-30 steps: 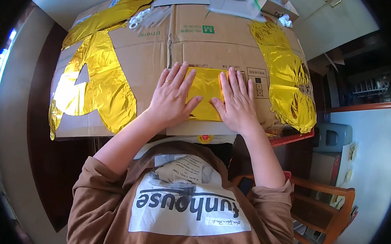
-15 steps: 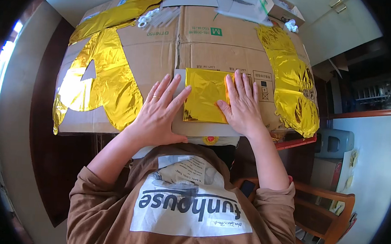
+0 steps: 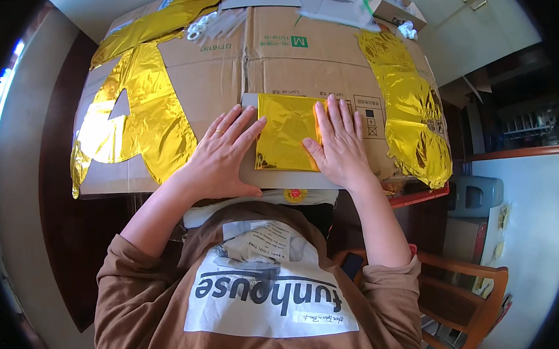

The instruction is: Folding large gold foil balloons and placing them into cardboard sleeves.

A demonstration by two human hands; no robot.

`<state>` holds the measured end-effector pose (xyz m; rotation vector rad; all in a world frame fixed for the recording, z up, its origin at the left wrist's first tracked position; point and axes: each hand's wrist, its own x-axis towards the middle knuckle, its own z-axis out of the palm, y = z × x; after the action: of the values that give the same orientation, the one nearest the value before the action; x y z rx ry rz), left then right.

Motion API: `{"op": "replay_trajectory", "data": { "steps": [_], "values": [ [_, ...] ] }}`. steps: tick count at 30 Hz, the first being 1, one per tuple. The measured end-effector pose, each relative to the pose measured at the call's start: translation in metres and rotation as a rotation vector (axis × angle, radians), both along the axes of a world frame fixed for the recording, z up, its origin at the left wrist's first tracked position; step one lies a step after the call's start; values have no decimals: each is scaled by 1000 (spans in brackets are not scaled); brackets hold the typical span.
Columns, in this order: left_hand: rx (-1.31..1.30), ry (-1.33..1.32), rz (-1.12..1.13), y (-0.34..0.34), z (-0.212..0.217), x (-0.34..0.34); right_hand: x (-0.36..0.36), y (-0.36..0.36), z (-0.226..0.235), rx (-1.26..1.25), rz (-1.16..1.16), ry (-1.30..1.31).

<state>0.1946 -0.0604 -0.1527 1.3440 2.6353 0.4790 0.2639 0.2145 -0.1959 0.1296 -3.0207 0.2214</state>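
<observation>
A flat, folded square of shiny gold foil (image 3: 286, 140) lies on a pale grey card (image 3: 279, 179) near the front edge of a cardboard sheet. My left hand (image 3: 220, 152) rests open over the card's left side, fingers spread, with the index fingertip at the foil's left edge. On the foil's right edge lies my right hand (image 3: 343, 146), also open and flat, its thumb reaching onto the foil. A strip of orange shows beside the right fingers. My right palm hides part of the card's right side.
A gold foil letter-shaped balloon (image 3: 162, 118) lies flat at the left, below another gold foil piece (image 3: 151, 29). More gold foil (image 3: 409, 108) lies at the right. Clear straws (image 3: 227, 26), white rings (image 3: 198, 28) and an open box (image 3: 392, 6) sit along the cardboard's (image 3: 221, 76) far side.
The whole view has shifted slightly. Both hands keep nearly the same places against the gold foil and the card.
</observation>
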Motion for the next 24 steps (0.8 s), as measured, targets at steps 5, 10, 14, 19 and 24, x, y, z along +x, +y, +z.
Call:
{"op": "replay_trajectory", "data": {
  "steps": [5, 10, 14, 19, 24],
  "values": [
    [72, 12, -26, 13, 13, -1, -3, 3, 2, 7, 13, 0],
    [259, 177, -43, 49, -15, -18, -5, 3, 5, -13, 29, -8],
    [173, 306, -49, 51, -43, -24, -6, 6, 1, -9, 42, 31],
    [112, 322, -40, 51, -45, -22, -4, 15, 2, -45, 49, 8],
    [88, 307, -45, 51, -44, -22, 4, 37, 23, -144, -40, -39]
  ]
}}
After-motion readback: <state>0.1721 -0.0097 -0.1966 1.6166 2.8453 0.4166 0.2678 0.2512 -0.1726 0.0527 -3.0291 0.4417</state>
